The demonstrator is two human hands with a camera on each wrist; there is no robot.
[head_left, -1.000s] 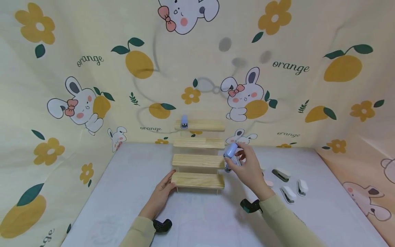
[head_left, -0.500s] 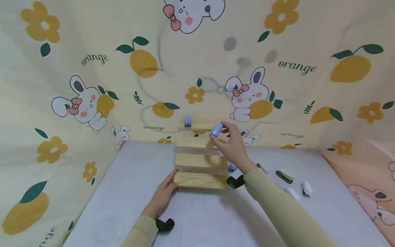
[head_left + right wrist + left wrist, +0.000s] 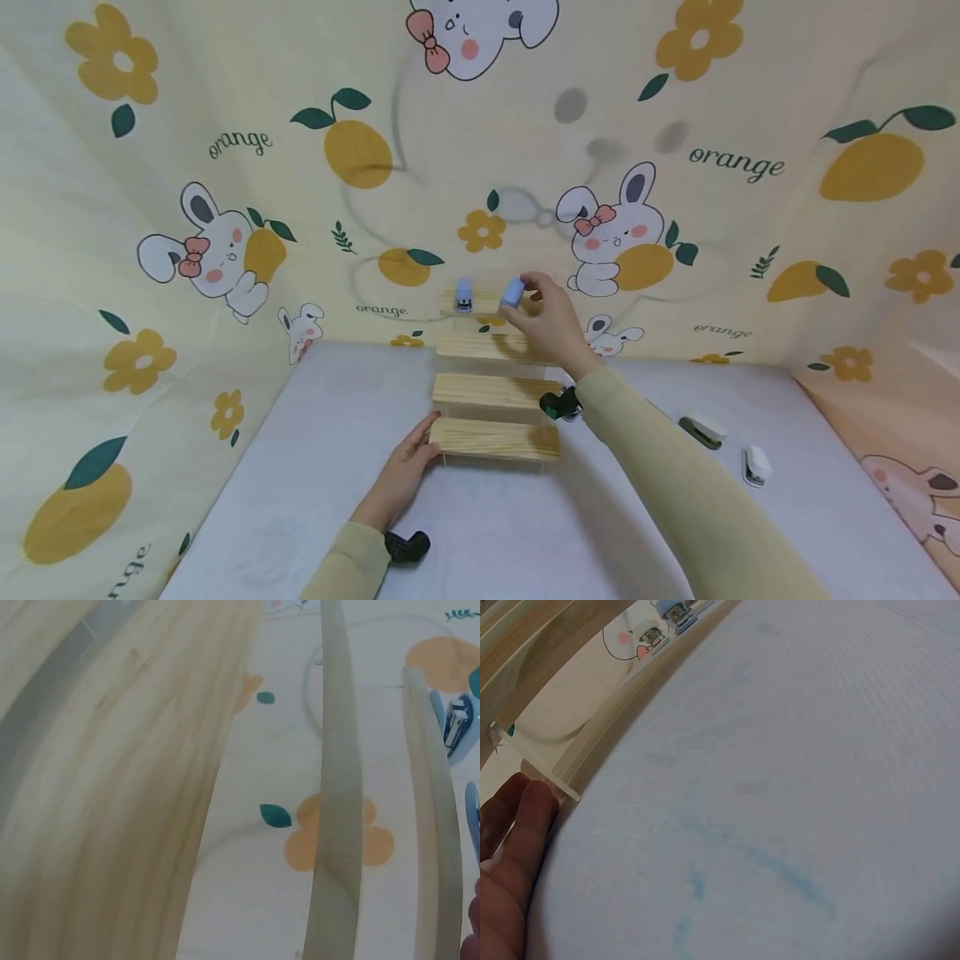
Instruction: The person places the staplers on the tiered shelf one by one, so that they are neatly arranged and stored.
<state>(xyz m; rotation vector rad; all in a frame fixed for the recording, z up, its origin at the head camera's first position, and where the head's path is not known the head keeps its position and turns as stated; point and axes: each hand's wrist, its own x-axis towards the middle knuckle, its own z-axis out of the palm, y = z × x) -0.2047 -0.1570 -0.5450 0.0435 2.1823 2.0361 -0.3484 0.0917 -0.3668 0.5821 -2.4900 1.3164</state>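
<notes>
Blue stapler (image 3: 513,292) is pinched between right hand (image 3: 551,323) thumb and fingers, near 1 o'clock on the rack (image 3: 495,389), by the top shelf (image 3: 486,301); can't tell if it's touching. I'd call it early days: its twin (image 3: 464,296) stands up there at 11, two pale staplers (image 3: 756,463) sit on the table towards 4. On my feed, right arm's stretched in from 5; left hand (image 3: 401,477), around 8, rests loose fingers against the bottom board (image 3: 495,437).

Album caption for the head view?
Right hand holding a blue stapler by the top wooden shelf, left hand touching the bottom shelf.
</notes>
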